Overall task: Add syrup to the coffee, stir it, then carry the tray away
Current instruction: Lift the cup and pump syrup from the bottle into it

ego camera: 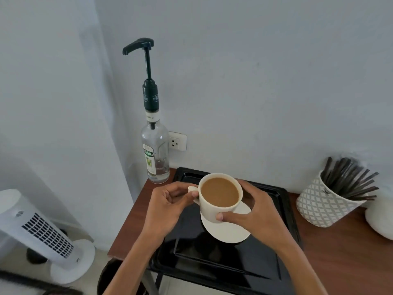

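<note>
A white cup [219, 209] full of milky coffee hangs just above a white saucer [228, 228], which lies on a black tray [214, 265]. My left hand [168, 207] pinches the cup's handle. Wrapped around the cup's right side is my right hand [257, 213], thumb on the front wall. The clear syrup bottle [154, 150] with its dark green pump [139, 44] stands upright at the table's back left corner, spout pointing left. It holds only a little liquid at the bottom.
A patterned white pot [321, 204] of dark stir sticks sits at the right on the brown wooden table [340, 252], a white rounded object [380, 218] beside it. A wall socket [177, 141] is behind the bottle. A white tower fan [42, 235] stands on the floor, left.
</note>
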A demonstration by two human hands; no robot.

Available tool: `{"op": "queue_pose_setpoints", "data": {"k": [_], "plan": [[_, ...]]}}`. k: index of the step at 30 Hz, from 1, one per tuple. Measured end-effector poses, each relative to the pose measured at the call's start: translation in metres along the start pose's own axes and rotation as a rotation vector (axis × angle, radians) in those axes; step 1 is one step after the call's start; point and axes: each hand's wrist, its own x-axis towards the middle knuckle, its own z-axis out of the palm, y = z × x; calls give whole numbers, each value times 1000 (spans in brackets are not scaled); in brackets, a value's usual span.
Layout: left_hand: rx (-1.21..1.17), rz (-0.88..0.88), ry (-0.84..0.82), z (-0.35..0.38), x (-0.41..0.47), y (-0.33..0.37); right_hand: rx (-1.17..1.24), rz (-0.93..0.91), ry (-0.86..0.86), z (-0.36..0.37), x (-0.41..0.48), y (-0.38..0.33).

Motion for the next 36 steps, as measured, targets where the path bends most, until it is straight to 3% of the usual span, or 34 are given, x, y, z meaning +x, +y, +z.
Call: {"op": "queue_pose_setpoints", "data": {"k": [19, 30, 36], "plan": [[134, 88, 207, -78, -5, 44, 18, -118, -111, 59, 45, -58], [36, 155, 157, -141, 28, 86, -1, -171, -106, 97, 90, -111], [11, 144, 167, -170, 51, 102, -67, -164, -139, 79, 113, -145]]}}
